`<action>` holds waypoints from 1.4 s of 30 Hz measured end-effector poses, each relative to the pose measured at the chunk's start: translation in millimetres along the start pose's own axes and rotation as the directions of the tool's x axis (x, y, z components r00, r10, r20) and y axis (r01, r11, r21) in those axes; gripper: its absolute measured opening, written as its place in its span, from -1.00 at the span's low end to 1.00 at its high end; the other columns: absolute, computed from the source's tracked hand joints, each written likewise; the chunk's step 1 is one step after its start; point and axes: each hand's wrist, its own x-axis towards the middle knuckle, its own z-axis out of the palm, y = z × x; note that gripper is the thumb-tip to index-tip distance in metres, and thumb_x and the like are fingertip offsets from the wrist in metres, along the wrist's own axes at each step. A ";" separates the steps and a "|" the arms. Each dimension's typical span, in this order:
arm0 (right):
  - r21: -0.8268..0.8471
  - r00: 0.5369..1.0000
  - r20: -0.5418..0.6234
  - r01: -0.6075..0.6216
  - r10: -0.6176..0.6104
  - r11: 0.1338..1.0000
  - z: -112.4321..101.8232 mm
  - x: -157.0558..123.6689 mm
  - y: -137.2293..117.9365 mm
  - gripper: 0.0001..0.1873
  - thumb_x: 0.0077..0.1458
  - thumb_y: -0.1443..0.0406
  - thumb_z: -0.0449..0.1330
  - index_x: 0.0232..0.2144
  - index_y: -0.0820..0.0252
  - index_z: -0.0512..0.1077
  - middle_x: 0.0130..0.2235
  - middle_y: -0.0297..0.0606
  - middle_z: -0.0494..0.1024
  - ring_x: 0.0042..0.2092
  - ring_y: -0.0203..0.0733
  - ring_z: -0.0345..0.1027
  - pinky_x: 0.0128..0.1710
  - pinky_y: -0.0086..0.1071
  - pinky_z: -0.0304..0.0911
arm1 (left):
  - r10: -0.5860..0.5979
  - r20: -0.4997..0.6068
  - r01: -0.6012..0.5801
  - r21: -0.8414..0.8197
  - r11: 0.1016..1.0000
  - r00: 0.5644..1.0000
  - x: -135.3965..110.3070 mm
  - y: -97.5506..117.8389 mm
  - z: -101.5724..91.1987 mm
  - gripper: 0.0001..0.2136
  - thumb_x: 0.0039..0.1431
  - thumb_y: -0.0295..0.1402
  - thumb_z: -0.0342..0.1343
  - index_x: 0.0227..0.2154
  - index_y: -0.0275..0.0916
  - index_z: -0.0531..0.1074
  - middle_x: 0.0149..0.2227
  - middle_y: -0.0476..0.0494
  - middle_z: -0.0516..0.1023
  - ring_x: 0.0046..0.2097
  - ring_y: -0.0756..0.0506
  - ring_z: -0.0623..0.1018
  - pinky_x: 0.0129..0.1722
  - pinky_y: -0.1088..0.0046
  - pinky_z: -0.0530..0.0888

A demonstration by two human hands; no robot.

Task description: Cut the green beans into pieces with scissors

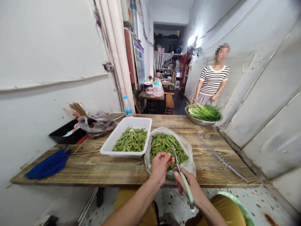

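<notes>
My right hand (188, 185) is closed around the light green handles of a pair of scissors (186, 185), whose metal blades point up and away over the bag. Just left of the blades, my left hand (162, 164) has its fingertips pinched together; whatever lies between them is too small to make out. Beneath both hands is a clear plastic bag (191, 153), open at the top and filled with green edamame pods (162, 142). Beside it on the left stands a white plastic tub (107, 151) holding more edamame pods (131, 140).
On the wooden table (94, 171) lie a blue cloth (48, 164), a black box (58, 135), a plastic bag (100, 124), a water bottle (127, 106) and metal skewers (223, 160). A metal bowl of green stalks (204, 121) sits far right, near a standing person (213, 81).
</notes>
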 end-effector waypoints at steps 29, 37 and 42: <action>0.201 0.988 -0.096 -0.103 0.124 0.974 -8.8 -12.7 25.7 -0.56 0.00 -0.10 0.06 -0.47 0.16 0.23 -0.54 -0.43 0.29 -0.62 -0.38 0.15 -0.66 -0.47 0.14 | 0.010 0.714 -0.572 0.569 -0.591 0.700 70.6 49.3 -0.5 -0.81 0.14 -0.45 -0.03 -0.31 -0.22 0.50 -0.26 -0.18 0.53 -0.12 -0.15 0.43 -0.07 0.23 0.23; 0.182 0.993 -0.061 -0.091 0.104 0.979 -6.0 -13.2 28.8 -0.55 0.01 -0.08 0.07 -0.29 0.18 0.28 -0.54 -0.44 0.27 -0.62 -0.37 0.13 -0.70 -0.48 0.11 | 0.048 0.716 -0.627 0.640 -0.443 0.696 87.5 57.1 18.2 -0.87 0.07 -0.40 0.07 -0.45 -0.22 0.53 -0.29 -0.21 0.54 -0.11 -0.20 0.42 -0.01 0.23 0.15; 0.047 0.989 -0.150 0.002 0.005 0.999 -13.2 -3.8 20.7 -0.52 -0.01 -0.07 0.09 -0.21 0.18 0.33 -0.58 -0.43 0.29 -0.62 -0.35 0.14 -0.66 -0.47 0.12 | 0.149 0.712 -0.711 0.699 -0.068 0.686 60.8 55.3 15.3 -0.83 0.09 -0.27 0.07 -0.36 -0.17 0.54 -0.30 -0.08 0.59 -0.23 -0.08 0.49 -0.16 0.43 0.30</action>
